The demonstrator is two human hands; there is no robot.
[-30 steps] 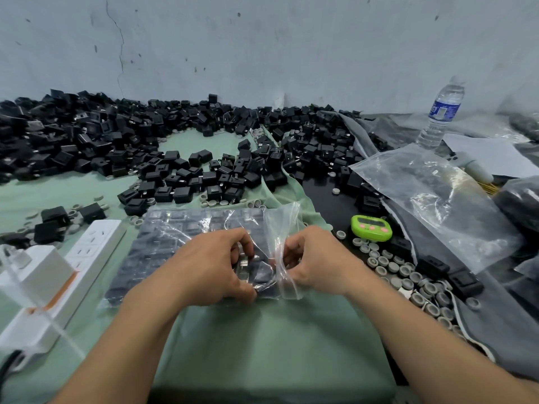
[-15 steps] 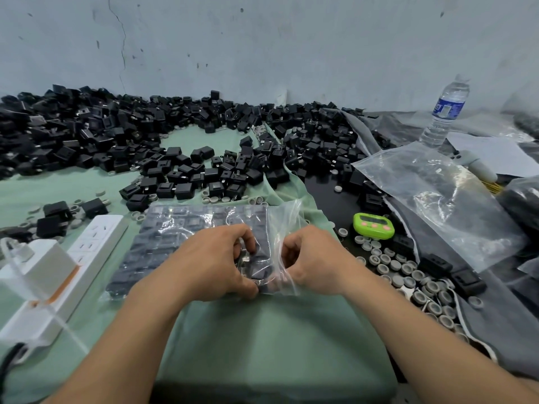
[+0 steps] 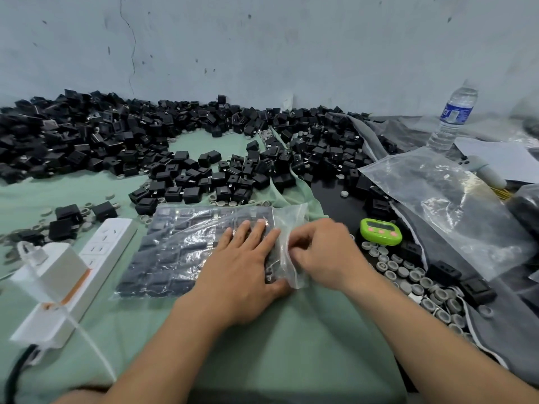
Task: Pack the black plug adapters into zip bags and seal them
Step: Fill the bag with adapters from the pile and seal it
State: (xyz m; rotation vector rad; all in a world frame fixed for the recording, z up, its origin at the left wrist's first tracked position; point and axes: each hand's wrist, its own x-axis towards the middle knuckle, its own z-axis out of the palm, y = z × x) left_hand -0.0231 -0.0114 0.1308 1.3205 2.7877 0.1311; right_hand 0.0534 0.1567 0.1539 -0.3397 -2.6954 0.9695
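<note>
The light is soft and even, a bit dim and bluish. Shadows are faint. White glare shines on the zip bag (image 3: pixel 180 246). The right hand (image 3: pixel 326 252) looks a little blurry. Straight lines bend near the picture's edges.

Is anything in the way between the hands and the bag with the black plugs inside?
Nothing visible is. The left hand lies flat on the zip bag, right on the plastic over the plug adapters, and the right hand pinches the bag's open end beside it.
</note>
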